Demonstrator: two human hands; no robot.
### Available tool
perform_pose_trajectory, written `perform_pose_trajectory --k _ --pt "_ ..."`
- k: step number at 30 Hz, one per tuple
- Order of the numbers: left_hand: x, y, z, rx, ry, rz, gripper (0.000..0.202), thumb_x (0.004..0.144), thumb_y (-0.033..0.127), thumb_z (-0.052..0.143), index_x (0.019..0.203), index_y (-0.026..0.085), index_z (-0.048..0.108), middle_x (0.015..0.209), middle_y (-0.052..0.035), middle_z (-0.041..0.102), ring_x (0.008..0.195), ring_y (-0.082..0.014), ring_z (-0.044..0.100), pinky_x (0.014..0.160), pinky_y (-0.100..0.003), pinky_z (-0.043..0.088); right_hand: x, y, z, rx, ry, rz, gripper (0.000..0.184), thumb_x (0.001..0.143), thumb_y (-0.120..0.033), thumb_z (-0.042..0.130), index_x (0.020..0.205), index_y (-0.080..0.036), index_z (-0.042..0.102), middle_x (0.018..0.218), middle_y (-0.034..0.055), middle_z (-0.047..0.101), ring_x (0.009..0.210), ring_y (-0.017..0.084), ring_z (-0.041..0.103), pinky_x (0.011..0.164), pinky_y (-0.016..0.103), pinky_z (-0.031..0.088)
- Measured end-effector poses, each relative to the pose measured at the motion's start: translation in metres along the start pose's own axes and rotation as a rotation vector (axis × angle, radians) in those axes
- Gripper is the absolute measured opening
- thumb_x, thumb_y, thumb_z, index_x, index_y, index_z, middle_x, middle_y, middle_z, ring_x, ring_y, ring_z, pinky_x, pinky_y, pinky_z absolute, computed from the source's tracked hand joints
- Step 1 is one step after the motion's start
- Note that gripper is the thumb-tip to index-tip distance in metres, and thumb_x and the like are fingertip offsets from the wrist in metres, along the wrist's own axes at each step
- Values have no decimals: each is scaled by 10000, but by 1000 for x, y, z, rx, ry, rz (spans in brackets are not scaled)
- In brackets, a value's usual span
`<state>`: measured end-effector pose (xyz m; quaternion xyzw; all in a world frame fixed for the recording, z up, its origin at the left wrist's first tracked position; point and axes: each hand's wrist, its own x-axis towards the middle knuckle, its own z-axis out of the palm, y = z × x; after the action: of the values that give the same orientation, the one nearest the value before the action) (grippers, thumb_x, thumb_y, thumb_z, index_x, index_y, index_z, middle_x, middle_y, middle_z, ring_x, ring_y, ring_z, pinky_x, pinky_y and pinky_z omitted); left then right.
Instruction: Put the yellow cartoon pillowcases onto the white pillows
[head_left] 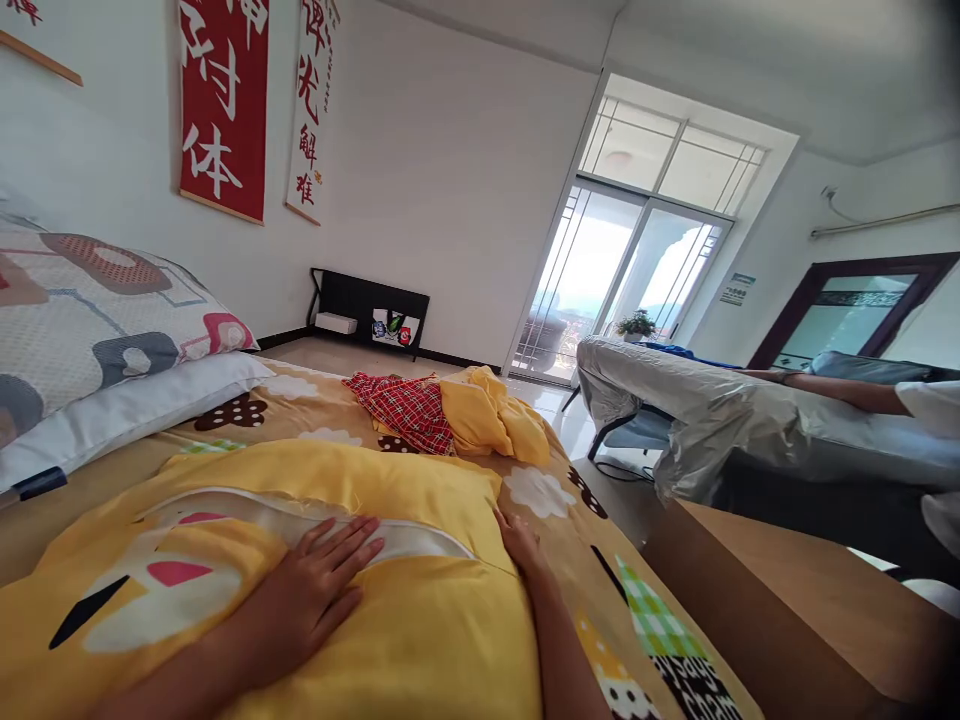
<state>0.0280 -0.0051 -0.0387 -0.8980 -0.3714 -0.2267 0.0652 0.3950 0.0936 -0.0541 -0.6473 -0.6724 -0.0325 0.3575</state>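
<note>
While the left hand (322, 580) lies flat: its palm faces down and its fingers stretch out, slightly parted, over the open slit of the yellow pillow (442, 620), clamped on nothing; presumably the spread palm keeps the soft bulk level.
Right hand (521, 540): at the pillow's corner, towards 2 o'clock from the pillow's middle, fingers against the edge; whether they pinch the fabric I cannot tell. Its placing suggests a steadying touch.
Yellow pillow: at 7 o'clock in the view, on the tan printed bedsheet (559, 560), slit upward, probably so the opening stays within reach of both hands.
White inner (431, 541): visible because the slit gapes.
Red plaid cloth (409, 410): at 1 o'clock from the pillow, bunched against a crumpled yellow cloth (491, 415) at 2 o'clock; both seem placed to leave the hands room.
Patterned pillow (112, 300): towards 11 o'clock, resting on a white pillow (142, 405), which props it up.
Cardboard box (795, 590): at 3 o'clock, beside the bed.
Clear plastic sheet (705, 400): at 2 o'clock, draped over furniture, perhaps against dust; a co-worker's forearm (847, 390) reaches across it.
</note>
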Motion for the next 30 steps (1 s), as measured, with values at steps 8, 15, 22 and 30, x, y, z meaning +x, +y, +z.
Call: perform_pose_trajectory --k 8,15,22,30 --pt "-4 -12 17 7 14 -12 500 990 363 368 1482 373 279 1527 25 341 1381 -181 376 1109 -388 339 -12 -85 -48 -58 247 -104 442 957 -318 328 1356 -194 472 1437 132 469 1364 236 376 1079 471 278" --pt "-6 -13 17 -38 116 9 437 972 331 391 1405 340 447 1466 -1 455 1333 -201 443 1080 -394 384 -26 -128 -15 -116 -1 -105 351 900 -212 445 1213 -141 588 1314 153 591 1249 243 514 1014 420 364" --pt "-8 8 -2 -84 166 -53 436 878 184 429 1288 223 572 1268 -88 626 1171 -237 555 1010 -415 423 -32 -127 -38 111 -403 -376 572 843 -303 494 1410 -256 435 1417 78 508 1300 229 452 1046 419 346" --pt "15 36 -34 -33 17 -116 320 869 256 441 1082 179 667 1084 -129 680 990 -270 603 923 -444 435 -22 -148 -27 -260 -295 -293 690 711 -138 538 1397 -133 456 1175 171 629 1103 306 566 929 440 421"
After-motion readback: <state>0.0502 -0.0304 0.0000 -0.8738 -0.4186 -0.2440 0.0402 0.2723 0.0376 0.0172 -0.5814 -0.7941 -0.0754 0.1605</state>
